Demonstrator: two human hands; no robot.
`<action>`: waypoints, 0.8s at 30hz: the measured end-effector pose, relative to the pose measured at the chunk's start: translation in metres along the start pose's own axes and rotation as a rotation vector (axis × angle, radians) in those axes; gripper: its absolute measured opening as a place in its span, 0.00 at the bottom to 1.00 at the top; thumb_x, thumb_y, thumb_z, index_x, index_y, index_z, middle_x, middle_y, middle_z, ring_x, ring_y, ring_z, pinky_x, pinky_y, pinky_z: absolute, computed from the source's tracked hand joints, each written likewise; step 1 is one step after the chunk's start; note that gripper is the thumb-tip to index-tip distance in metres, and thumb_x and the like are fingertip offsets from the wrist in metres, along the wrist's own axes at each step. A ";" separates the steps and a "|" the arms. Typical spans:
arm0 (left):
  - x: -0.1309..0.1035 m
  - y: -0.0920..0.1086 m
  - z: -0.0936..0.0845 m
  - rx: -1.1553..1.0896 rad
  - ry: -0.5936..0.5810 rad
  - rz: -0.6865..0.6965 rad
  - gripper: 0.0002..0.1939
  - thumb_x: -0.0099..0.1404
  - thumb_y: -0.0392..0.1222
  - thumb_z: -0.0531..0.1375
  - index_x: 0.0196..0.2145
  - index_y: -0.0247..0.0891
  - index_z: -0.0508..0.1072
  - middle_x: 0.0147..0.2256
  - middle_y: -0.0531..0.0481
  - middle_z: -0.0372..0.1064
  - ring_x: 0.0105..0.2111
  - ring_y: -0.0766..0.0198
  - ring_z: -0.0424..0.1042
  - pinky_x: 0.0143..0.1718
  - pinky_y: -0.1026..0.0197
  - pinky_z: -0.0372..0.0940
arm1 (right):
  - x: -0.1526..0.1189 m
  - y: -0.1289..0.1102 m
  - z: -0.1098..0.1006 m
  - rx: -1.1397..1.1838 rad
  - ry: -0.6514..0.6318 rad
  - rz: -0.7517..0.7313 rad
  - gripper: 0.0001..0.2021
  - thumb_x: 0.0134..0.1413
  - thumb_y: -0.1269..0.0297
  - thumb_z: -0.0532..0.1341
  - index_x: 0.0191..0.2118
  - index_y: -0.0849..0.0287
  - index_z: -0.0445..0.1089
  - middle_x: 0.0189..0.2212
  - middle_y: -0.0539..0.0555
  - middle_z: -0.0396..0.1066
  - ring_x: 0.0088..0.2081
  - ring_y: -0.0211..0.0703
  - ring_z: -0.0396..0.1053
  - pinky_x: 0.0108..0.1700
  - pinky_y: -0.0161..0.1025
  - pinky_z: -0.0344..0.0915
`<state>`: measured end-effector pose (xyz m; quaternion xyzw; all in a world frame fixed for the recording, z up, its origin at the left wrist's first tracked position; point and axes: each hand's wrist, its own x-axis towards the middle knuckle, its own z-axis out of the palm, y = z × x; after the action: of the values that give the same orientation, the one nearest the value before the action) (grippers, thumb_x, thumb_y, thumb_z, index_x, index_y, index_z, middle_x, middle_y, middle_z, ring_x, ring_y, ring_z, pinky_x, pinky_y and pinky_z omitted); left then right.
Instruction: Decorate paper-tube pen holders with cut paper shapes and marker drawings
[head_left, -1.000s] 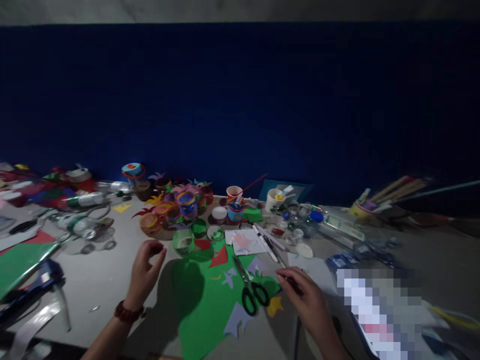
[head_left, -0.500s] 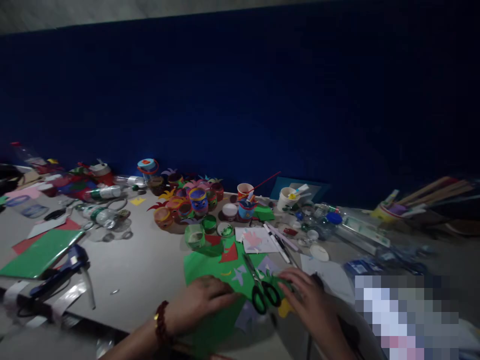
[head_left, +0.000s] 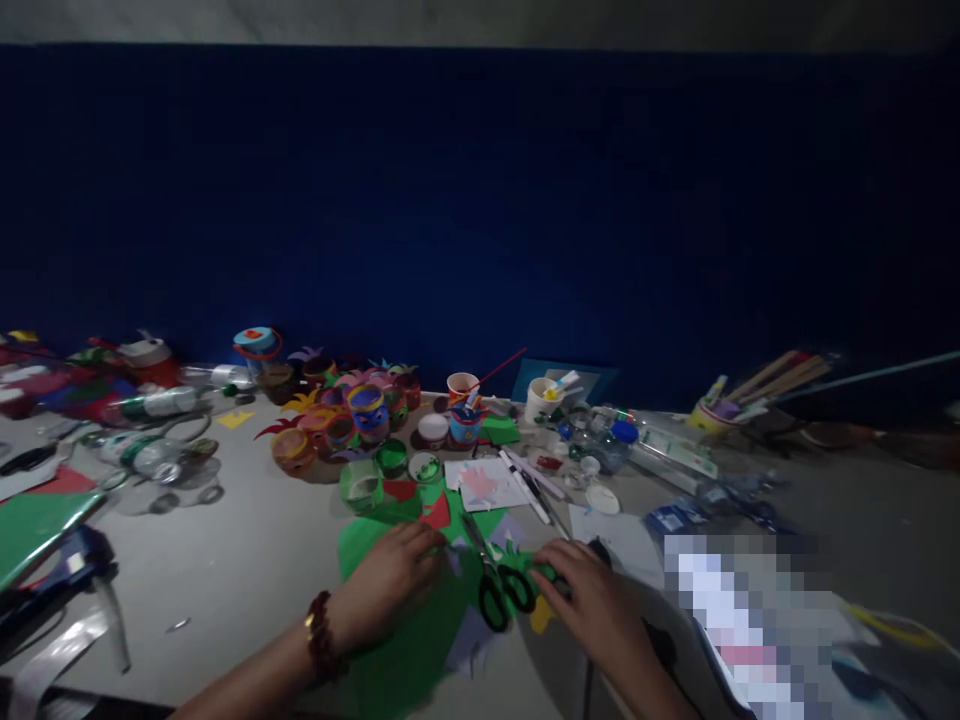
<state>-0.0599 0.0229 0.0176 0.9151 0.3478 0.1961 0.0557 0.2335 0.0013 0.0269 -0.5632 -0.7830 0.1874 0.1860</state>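
Note:
My left hand (head_left: 397,580), with a beaded bracelet at the wrist, is over the large green paper (head_left: 405,660). Its fingers curl down by a small purple paper piece, and what they hold, if anything, is hidden. Scissors with black handles (head_left: 506,597) lie between my hands, blades pointing away. My right hand (head_left: 581,590) is right of the handles, thumb and fingertips around a small green paper cutout (head_left: 544,572). A yellow paper piece (head_left: 541,614) is below it. Red scraps (head_left: 436,511) lie beyond my left hand.
Decorated cups (head_left: 369,415) stand at the back centre. Markers (head_left: 525,486) lie on white paper. Plastic bottles (head_left: 146,455) and a blue glue gun (head_left: 82,560) are at the left. A cup with sticks (head_left: 711,418) stands at the right.
The view has swung right, so things appear further left. My left hand has moved up the green paper towards the purple piece. My right hand remains beside the scissors.

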 end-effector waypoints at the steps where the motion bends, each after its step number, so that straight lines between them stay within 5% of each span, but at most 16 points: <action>1: 0.005 -0.003 0.000 0.011 -0.022 -0.025 0.06 0.69 0.37 0.55 0.41 0.41 0.72 0.43 0.46 0.72 0.43 0.58 0.70 0.46 0.57 0.66 | 0.002 0.000 0.000 -0.004 0.007 -0.004 0.08 0.62 0.62 0.57 0.37 0.56 0.73 0.38 0.57 0.75 0.44 0.52 0.72 0.46 0.46 0.66; 13: 0.053 -0.029 0.035 0.130 0.015 -0.207 0.23 0.63 0.35 0.57 0.57 0.35 0.63 0.56 0.36 0.64 0.56 0.46 0.63 0.56 0.44 0.62 | 0.002 -0.012 0.010 0.036 -0.079 -0.033 0.08 0.63 0.62 0.57 0.40 0.56 0.74 0.42 0.58 0.76 0.47 0.52 0.71 0.49 0.47 0.66; 24: 0.077 -0.060 0.035 0.118 -0.003 -0.245 0.29 0.61 0.36 0.60 0.60 0.33 0.61 0.58 0.37 0.66 0.56 0.47 0.62 0.58 0.46 0.57 | -0.002 -0.008 0.009 0.031 -0.022 -0.003 0.08 0.62 0.62 0.58 0.40 0.55 0.74 0.40 0.57 0.75 0.45 0.52 0.71 0.47 0.45 0.66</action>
<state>-0.0305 0.1200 -0.0044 0.8679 0.4676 0.1659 0.0260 0.2231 -0.0032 0.0225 -0.5568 -0.7830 0.2053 0.1863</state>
